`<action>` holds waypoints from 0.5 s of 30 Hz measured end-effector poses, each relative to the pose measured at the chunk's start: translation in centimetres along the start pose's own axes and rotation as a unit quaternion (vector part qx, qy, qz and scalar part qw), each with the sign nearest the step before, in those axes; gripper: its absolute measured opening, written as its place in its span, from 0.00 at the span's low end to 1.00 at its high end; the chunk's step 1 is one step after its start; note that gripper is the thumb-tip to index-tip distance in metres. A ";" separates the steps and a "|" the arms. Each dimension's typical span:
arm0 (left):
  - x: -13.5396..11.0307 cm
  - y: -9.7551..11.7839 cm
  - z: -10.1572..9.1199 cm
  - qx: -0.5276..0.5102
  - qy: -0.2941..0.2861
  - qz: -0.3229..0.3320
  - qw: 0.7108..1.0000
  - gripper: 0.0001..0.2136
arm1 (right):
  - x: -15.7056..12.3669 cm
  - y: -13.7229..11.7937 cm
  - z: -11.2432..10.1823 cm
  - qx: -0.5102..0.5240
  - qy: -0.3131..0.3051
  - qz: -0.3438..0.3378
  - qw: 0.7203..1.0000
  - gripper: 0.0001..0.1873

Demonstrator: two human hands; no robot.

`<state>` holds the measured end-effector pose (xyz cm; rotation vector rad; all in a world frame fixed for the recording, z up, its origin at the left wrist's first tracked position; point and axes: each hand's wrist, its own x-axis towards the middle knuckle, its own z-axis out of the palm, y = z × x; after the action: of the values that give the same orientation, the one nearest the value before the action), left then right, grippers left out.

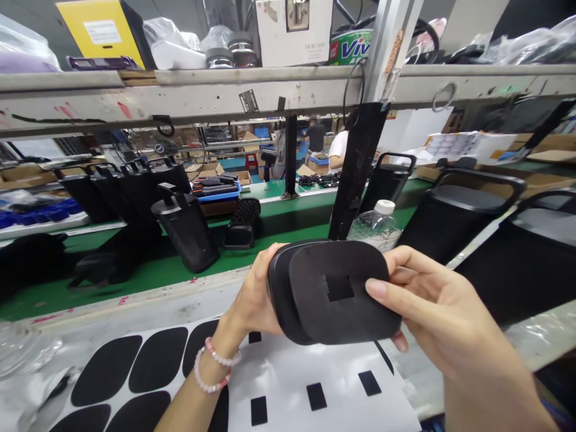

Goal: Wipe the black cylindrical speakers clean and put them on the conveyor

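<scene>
My left hand [255,297] is wrapped round the left side of a black rounded housing [281,294], raised above the workbench. In my right hand [443,309], thumb on the front and fingers behind, is a flat black rounded pad [355,318] with a rectangular cutout near its middle. The pad covers most of the housing and sits shifted to its right; I cannot tell whether the two touch. Below lies a white backing sheet [288,387] with small black rectangles and larger black rounded pads [158,360] on it.
A green conveyor belt [279,222] runs behind the bench, carrying black handled speakers [186,231]. More handled speakers [459,210] stand at the right, near a clear plastic bottle [375,228]. A loaded shelf [202,90] crosses overhead. People [337,150] are in the background.
</scene>
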<state>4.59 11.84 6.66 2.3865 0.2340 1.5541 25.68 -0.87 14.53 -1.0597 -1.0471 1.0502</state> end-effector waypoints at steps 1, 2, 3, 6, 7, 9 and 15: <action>-0.1 0.0 0.0 0.002 0.002 0.002 1.000 0.61 | 0.1 0.3 -0.1 -0.004 -0.006 -0.006 1.000 0.17; -0.1 -0.1 0.0 0.006 0.003 0.002 1.000 0.61 | 0.2 0.5 -0.2 -0.008 -0.008 -0.009 1.000 0.17; -0.2 -0.1 0.0 0.009 0.004 0.001 1.000 0.61 | 0.2 0.7 -0.1 -0.013 -0.002 -0.008 1.000 0.17; -0.4 -0.3 -0.1 0.015 0.006 -0.007 1.000 0.62 | 0.1 0.7 0.2 -0.022 0.024 0.000 0.999 0.18; -0.5 -0.4 -0.1 0.015 0.006 -0.010 1.000 0.63 | 0.0 0.6 0.5 -0.021 0.034 0.001 0.999 0.18; -0.4 -0.4 0.0 0.012 0.009 -0.011 1.000 0.64 | -0.3 0.3 1.0 -0.017 0.054 0.002 0.998 0.19; 0.0 0.4 0.4 -0.033 0.039 -0.078 0.996 0.58 | -0.5 -0.2 2.1 -0.022 0.080 0.013 0.996 0.19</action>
<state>4.97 11.37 6.69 2.2038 0.3702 1.5583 23.56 -1.10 15.02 -1.1762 -0.9322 0.9499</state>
